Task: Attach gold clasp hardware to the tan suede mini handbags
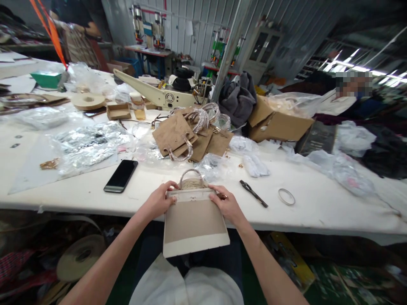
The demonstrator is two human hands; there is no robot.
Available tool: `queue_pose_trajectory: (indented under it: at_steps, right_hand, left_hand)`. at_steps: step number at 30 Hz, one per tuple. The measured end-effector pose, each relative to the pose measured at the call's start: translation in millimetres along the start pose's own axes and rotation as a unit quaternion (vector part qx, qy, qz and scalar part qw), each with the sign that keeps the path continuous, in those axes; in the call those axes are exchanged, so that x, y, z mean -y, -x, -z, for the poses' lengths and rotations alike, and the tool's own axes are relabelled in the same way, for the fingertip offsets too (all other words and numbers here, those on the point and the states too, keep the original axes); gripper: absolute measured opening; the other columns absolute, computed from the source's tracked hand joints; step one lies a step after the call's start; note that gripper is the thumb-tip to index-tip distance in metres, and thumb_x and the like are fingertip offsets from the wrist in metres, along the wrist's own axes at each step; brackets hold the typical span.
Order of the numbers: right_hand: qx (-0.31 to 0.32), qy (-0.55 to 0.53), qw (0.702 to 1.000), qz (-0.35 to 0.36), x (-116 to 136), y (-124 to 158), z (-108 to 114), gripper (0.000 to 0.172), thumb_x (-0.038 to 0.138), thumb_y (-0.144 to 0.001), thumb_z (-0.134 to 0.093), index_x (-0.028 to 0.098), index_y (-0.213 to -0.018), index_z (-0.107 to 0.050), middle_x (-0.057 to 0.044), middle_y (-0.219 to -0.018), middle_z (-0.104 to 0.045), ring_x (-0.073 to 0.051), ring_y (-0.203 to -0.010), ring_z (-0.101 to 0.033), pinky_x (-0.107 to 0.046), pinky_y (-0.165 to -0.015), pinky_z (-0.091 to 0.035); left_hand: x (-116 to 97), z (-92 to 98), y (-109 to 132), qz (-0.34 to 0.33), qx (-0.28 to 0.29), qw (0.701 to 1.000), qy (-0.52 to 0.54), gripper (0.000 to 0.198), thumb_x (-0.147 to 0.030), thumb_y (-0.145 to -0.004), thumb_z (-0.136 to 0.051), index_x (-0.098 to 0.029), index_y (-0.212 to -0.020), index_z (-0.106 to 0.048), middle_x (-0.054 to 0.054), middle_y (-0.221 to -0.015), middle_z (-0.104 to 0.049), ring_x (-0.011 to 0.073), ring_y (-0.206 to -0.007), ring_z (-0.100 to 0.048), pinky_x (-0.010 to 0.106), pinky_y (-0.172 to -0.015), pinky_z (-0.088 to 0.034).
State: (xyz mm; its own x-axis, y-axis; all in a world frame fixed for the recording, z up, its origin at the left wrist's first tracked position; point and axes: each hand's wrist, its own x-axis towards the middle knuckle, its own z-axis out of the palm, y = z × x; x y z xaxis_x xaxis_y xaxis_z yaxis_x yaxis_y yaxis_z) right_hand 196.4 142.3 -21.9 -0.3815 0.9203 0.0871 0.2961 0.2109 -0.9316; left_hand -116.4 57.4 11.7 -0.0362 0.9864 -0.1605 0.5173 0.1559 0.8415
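Observation:
A beige handbag panel (195, 220) with a pale strip along its lower edge hangs over the front edge of the table. My left hand (163, 198) grips its upper left corner, the thumb on the near face. At the upper right corner my right hand (225, 203) holds it the same way. Behind the top edge stands a rounded handle (190, 171), with a bundle of cord-like strands below it. My fingertips behind the panel are hidden. A black phone (121, 176) lies to the left, and a dark slim metal tool (253, 194) to the right.
Brown bag pieces with wrapped handles (178, 135) are piled beyond my hands, among plastic wrap (92, 146). A metal ring (286, 197) lies at right. Farther back are a cardboard box (280, 125), a cream machine arm (152, 93) and a tape roll (88, 101). Another person (76, 29) stands far left.

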Motion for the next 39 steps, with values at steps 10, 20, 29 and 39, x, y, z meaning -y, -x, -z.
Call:
queue_pose_trajectory:
  at_steps: [10, 20, 29, 39]
  right_hand:
    - [-0.215, 0.149, 0.959, 0.108, -13, 13, 2, 0.094, 0.054, -0.090, -0.087, 0.024, -0.168, -0.043, -0.019, -0.155, -0.058, -0.035, -0.129, -0.063, -0.055, -0.110, -0.057]
    - [0.070, 0.310, 0.905, 0.284, 29, 25, -5, 0.037, 0.021, -0.109, -0.061, 0.029, -0.144, -0.071, -0.009, -0.140, -0.074, -0.031, -0.128, -0.064, -0.055, -0.112, -0.046]
    - [0.078, 0.319, 0.909, 0.256, 27, 17, -20, 0.029, 0.026, -0.109, -0.066, 0.026, -0.137, -0.073, -0.009, -0.134, -0.075, -0.031, -0.122, -0.063, -0.052, -0.106, -0.044]
    - [0.066, 0.302, 0.912, 0.270, 32, 17, -19, 0.031, 0.018, -0.106, -0.068, 0.027, -0.135, -0.073, -0.009, -0.130, -0.076, -0.030, -0.119, -0.066, -0.051, -0.103, -0.048]
  left_hand:
    - [-2, -6.0, 3, -0.015, -0.018, 0.999, -0.040, 0.036, -0.032, -0.091, -0.059, -0.025, -0.127, -0.064, 0.009, -0.124, -0.067, 0.0270, -0.097, -0.068, 0.043, -0.100, -0.052]
    - [-7, -10.1, 1, -0.032, -0.031, 0.996, -0.079, 0.033, -0.027, -0.090, -0.055, -0.023, -0.122, -0.062, 0.012, -0.125, -0.068, 0.0348, -0.123, -0.063, 0.050, -0.115, -0.045]
    - [2, -19.7, -7, -0.037, -0.036, 0.995, -0.091, 0.034, -0.020, -0.088, -0.054, -0.019, -0.120, -0.062, 0.015, -0.125, -0.066, 0.0345, -0.125, -0.061, 0.049, -0.113, -0.047]
    - [-1, -10.6, -12, 0.004, -0.004, 0.996, -0.092, 0.043, -0.040, -0.088, -0.056, -0.013, -0.120, -0.068, 0.019, -0.126, -0.068, 0.0380, -0.126, -0.063, 0.051, -0.116, -0.046]
